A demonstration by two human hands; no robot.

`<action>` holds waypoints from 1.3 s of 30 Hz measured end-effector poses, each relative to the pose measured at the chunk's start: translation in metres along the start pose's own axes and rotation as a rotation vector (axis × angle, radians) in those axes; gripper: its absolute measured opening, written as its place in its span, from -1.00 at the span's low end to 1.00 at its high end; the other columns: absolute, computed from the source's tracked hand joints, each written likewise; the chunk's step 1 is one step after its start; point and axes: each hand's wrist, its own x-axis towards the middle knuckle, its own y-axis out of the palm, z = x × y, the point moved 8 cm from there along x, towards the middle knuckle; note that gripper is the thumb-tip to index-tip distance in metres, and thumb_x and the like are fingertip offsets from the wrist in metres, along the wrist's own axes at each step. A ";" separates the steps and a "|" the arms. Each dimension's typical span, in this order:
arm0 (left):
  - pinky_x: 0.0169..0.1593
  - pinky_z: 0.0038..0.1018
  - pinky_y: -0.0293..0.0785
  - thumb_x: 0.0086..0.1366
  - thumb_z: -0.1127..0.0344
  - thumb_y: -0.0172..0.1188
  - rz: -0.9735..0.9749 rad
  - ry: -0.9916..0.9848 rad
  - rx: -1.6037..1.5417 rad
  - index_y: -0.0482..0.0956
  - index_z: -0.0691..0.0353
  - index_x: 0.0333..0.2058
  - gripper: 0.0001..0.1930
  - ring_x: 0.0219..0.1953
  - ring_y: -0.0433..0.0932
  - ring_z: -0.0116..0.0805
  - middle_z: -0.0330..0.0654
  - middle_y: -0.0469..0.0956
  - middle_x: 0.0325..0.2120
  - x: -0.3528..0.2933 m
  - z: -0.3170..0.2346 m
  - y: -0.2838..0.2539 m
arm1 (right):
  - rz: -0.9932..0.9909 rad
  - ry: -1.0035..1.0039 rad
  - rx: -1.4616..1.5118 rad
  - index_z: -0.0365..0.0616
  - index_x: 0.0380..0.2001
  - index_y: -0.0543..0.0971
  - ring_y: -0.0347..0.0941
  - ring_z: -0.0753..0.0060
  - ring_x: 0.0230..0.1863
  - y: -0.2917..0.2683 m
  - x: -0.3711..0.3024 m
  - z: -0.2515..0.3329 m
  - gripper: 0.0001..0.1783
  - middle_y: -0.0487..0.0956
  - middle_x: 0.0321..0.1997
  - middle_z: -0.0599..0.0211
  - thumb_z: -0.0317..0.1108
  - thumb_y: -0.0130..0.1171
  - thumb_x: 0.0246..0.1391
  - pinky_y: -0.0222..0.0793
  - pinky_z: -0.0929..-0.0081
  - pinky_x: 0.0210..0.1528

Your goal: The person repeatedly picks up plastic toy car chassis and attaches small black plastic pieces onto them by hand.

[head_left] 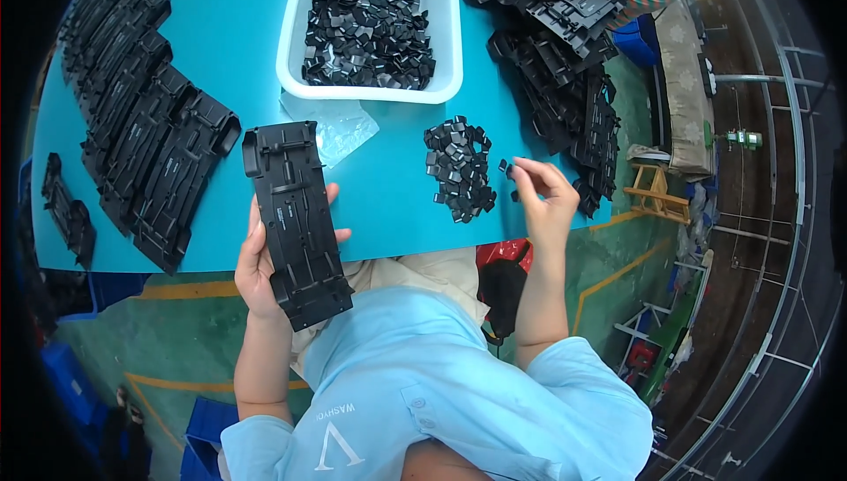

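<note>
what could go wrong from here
The left hand holds the long black part partly beyond the table, so a slip might drop it. The loose pile of small black pieces could scatter if brushed. The overlapping black parts on the right might slide.

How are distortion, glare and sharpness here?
Head view: dark rounded corners, and metal rails at right bow strongly; head view: bright glare on the clear plastic bag, small glints on the loose black pieces; head view: the black panel in the left hand looks sharp, without obvious blur.
</note>
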 end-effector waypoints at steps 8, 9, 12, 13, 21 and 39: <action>0.10 0.17 0.45 0.38 0.22 -0.29 -0.024 -0.041 -0.033 -0.11 0.28 0.32 -0.42 0.32 0.11 0.24 0.24 0.10 0.26 -0.001 0.003 -0.005 | -0.018 -0.041 -0.184 -0.18 -0.18 0.67 0.32 0.78 -0.55 -0.007 0.006 -0.032 -0.76 0.53 -0.52 0.44 -0.49 0.29 0.02 0.22 0.74 -0.51; 0.09 0.16 0.46 0.38 0.21 -0.29 -0.037 -0.024 -0.029 -0.12 0.27 0.32 -0.42 0.32 0.12 0.23 0.24 0.10 0.26 -0.001 0.003 -0.004 | -0.018 -0.057 -0.196 -0.19 -0.20 0.67 0.31 0.77 -0.55 -0.006 0.007 -0.034 -0.79 0.52 -0.52 0.45 -0.48 0.28 0.04 0.21 0.74 -0.51; 0.09 0.15 0.46 0.38 0.21 -0.29 -0.037 -0.004 -0.042 -0.12 0.27 0.32 -0.41 0.32 0.12 0.23 0.24 0.11 0.25 -0.001 0.003 -0.004 | -0.045 -0.044 -0.175 -0.24 -0.25 0.66 0.29 0.75 -0.56 -0.006 0.009 -0.031 -0.84 0.51 -0.53 0.50 -0.46 0.27 0.07 0.18 0.73 -0.53; 0.09 0.15 0.47 0.38 0.21 -0.29 -0.024 -0.002 -0.057 -0.12 0.27 0.32 -0.41 0.32 0.12 0.23 0.25 0.12 0.25 -0.001 0.003 -0.004 | -0.071 -0.013 -0.143 -0.28 -0.28 0.65 0.28 0.74 -0.57 -0.008 0.009 -0.030 -0.85 0.50 -0.53 0.53 -0.44 0.26 0.10 0.16 0.72 -0.53; 0.09 0.11 0.47 0.43 0.18 -0.35 -0.053 -0.021 -0.046 -0.22 0.25 0.36 -0.40 0.18 0.32 0.29 0.43 -0.06 0.28 -0.004 0.001 -0.011 | 0.274 0.400 0.878 -0.29 -0.23 0.55 0.39 0.68 -0.49 0.037 -0.003 0.006 -0.82 0.55 -0.34 0.29 -0.37 0.13 0.24 0.27 0.73 -0.50; 0.09 0.07 0.48 0.42 0.22 -0.31 0.002 -0.005 0.009 -0.13 0.31 0.31 -0.44 0.30 0.19 0.17 0.22 0.14 0.23 0.001 -0.004 0.000 | 0.717 0.078 0.650 -0.33 -0.21 0.60 0.50 0.56 -0.37 0.155 0.005 0.095 -0.85 0.59 -0.28 0.25 -0.53 0.14 0.17 0.46 0.62 -0.32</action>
